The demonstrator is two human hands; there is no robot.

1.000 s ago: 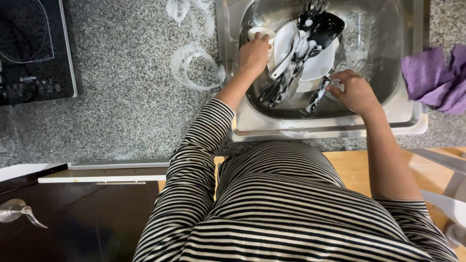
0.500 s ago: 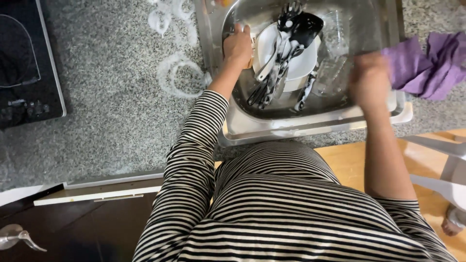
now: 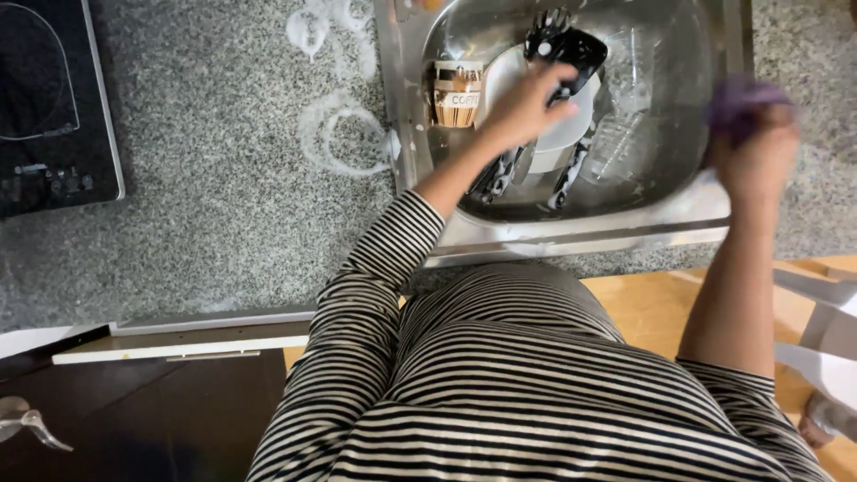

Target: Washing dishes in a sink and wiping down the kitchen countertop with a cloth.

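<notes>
I stand at a steel sink (image 3: 420, 161) full of dishes. My left hand (image 3: 522, 112) reaches into it and rests on a white plate (image 3: 571, 134) beside a black utensil (image 3: 571, 49). A brown-and-white mug (image 3: 455, 94) stands at the sink's left side. My right hand (image 3: 757, 156) is over the sink's right rim, fingers closed on a purple cloth (image 3: 741, 98); the hand is blurred. Clear glassware (image 3: 625, 134) lies in the basin to the right of the plate.
Soapy foam rings (image 3: 335, 125) mark the speckled granite counter (image 3: 223, 205) left of the sink. A black induction hob (image 3: 45, 98) sits at the far left. An open drawer edge (image 3: 178, 344) juts out below the counter.
My right hand has left the dishes, swung to the right and taken hold of the purple cloth. My left hand has shifted from the mug's side onto the plate.
</notes>
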